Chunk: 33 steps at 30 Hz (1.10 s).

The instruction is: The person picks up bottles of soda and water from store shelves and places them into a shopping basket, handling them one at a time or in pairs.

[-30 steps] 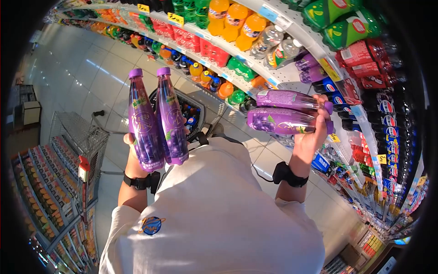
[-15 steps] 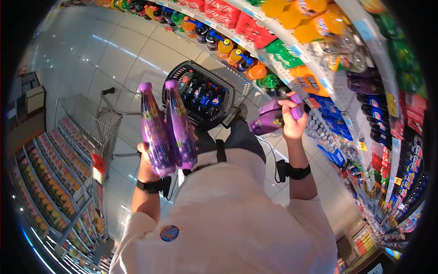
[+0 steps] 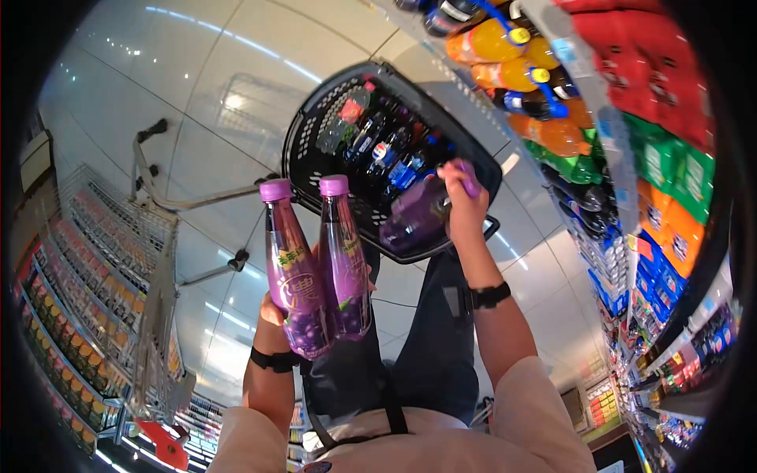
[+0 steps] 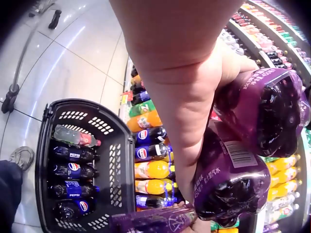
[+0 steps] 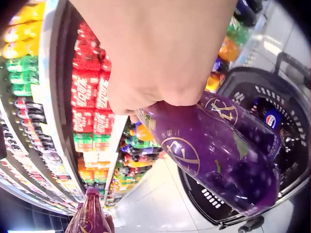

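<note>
My left hand [image 3: 272, 309] grips two upright purple grape soda bottles, one on the left [image 3: 298, 276] and one on the right [image 3: 347, 272], largely hiding the fingers in the head view. Their bases show large in the left wrist view. My right hand [image 3: 465, 197] holds two more purple soda bottles by their necks, a front one [image 5: 214, 155] and another [image 5: 243, 121] behind it. These slant down over the near right part of a black shopping basket [image 3: 303, 142]. Inside it lie several Pepsi bottles [image 3: 381, 150] and a clear bottle [image 3: 347, 118] with a pinkish-red cap.
Drink shelves run along the right, with orange soda bottles [image 3: 497, 41] and red multipacks [image 3: 639, 63]. A metal shopping cart [image 3: 158, 260] stands at the left beside another display [image 3: 71, 315]. Tiled floor [image 3: 197, 87] spreads beyond the basket.
My right hand has moved from beside the shelf down over the basket with its two bottles. The left hand still holds its pair upright. The head view has shifted down toward the basket.
</note>
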Motion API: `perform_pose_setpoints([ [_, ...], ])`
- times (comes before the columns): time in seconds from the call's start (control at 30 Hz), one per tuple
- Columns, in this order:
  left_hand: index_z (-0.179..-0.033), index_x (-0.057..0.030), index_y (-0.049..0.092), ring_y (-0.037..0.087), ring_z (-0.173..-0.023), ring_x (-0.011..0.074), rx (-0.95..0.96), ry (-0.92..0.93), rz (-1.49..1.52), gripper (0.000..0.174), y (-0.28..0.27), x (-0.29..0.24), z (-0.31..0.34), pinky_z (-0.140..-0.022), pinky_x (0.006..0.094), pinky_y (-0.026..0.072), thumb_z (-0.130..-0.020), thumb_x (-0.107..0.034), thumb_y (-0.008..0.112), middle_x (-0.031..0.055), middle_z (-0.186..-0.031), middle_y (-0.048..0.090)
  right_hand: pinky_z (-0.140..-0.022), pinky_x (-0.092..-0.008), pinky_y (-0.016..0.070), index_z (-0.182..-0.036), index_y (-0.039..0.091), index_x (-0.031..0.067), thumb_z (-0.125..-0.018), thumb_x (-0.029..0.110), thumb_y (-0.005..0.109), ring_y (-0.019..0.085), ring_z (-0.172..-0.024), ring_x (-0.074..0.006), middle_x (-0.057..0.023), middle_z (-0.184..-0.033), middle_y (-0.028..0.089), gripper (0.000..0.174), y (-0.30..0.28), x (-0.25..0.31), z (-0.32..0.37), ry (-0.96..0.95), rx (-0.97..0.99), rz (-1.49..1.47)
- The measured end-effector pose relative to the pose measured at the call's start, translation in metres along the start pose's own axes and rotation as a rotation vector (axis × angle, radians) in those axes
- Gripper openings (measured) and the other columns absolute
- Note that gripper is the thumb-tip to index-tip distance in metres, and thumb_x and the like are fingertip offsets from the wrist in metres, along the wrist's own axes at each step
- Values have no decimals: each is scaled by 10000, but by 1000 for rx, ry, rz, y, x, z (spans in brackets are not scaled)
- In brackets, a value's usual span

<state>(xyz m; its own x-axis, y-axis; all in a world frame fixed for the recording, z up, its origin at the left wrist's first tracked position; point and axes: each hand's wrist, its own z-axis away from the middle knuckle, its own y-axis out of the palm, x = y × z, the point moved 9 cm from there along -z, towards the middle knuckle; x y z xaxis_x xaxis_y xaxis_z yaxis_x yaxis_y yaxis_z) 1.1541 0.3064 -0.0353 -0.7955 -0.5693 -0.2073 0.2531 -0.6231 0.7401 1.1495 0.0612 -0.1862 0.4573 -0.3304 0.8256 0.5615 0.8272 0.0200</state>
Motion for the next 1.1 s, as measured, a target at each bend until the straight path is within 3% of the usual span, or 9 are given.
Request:
perform_pose_setpoints([
  [0.07,-1414,23,299,536,-1156,445,-16,14,45,1189,-29,7,-14,-956,556,473,-540,-562,853,311,-1293,472,-816,-246,429,-844,714,38,-846,73,646,574,-887,-113,-7,-940,618,77,29,-29,-27,83,10,25],
  [0.1,-1418,23,291,532,-1160,447,-17,15,69,1195,-39,10,-17,-958,560,471,-539,-555,856,313,-1298,466,-784,-248,427,-831,716,34,-843,66,643,574,-881,-109,-14,-942,633,80,43,-40,-43,-63,83,-4],
  [0.13,-1423,22,283,528,-1164,450,-39,26,97,1200,-52,11,-17,-959,563,468,-538,-548,860,315,-1302,461,-779,-254,428,-842,706,21,-841,47,629,579,-881,-115,-19,-938,650,81,56,-69,-56,118,-19,-127],
  [0.33,-1447,13,229,510,-1177,461,-4,67,129,1243,-100,-1,-1,-964,577,456,-530,-516,879,320,-1319,434,-827,-282,438,-902,696,21,-834,73,615,589,-897,-128,-36,-931,673,119,137,-119,-101,167,196,-535],
  [0.57,-1450,12,225,510,-1176,461,-36,93,157,1250,-131,-4,-4,-964,575,456,-526,-517,880,318,-1320,435,-909,-375,471,-1002,655,1,-829,147,561,610,-993,-235,-121,-1001,661,245,189,-160,-149,170,353,-528],
  [0.73,-1452,11,222,511,-1175,461,-37,76,167,1255,-140,10,-20,-964,574,457,-524,-518,880,317,-1320,435,-871,-337,451,-975,696,16,-815,173,583,597,-922,-181,-71,-975,679,251,201,-172,-171,213,445,-522],
  [0.8,-1453,11,221,511,-1174,462,-29,72,172,1257,-140,12,-24,-964,574,457,-523,-518,881,317,-1320,435,-828,-336,478,-990,666,60,-846,159,573,606,-903,-207,-61,-965,670,198,194,-182,-173,369,368,-550],
  [1.0,-1455,10,217,512,-1173,462,-8,70,175,1263,-132,7,-27,-964,573,457,-521,-519,881,316,-1320,436,-938,-302,429,-1014,696,12,-847,117,560,578,-999,-174,-64,-1076,663,239,179,-175,-184,70,419,-212],
  [1.1,-1456,9,216,512,-1172,462,-3,70,175,1266,-127,3,-25,-964,572,457,-519,-520,882,315,-1320,436,-861,-281,431,-932,709,17,-833,112,605,577,-911,-139,-27,-941,669,172,164,-169,-177,60,302,-75],
])
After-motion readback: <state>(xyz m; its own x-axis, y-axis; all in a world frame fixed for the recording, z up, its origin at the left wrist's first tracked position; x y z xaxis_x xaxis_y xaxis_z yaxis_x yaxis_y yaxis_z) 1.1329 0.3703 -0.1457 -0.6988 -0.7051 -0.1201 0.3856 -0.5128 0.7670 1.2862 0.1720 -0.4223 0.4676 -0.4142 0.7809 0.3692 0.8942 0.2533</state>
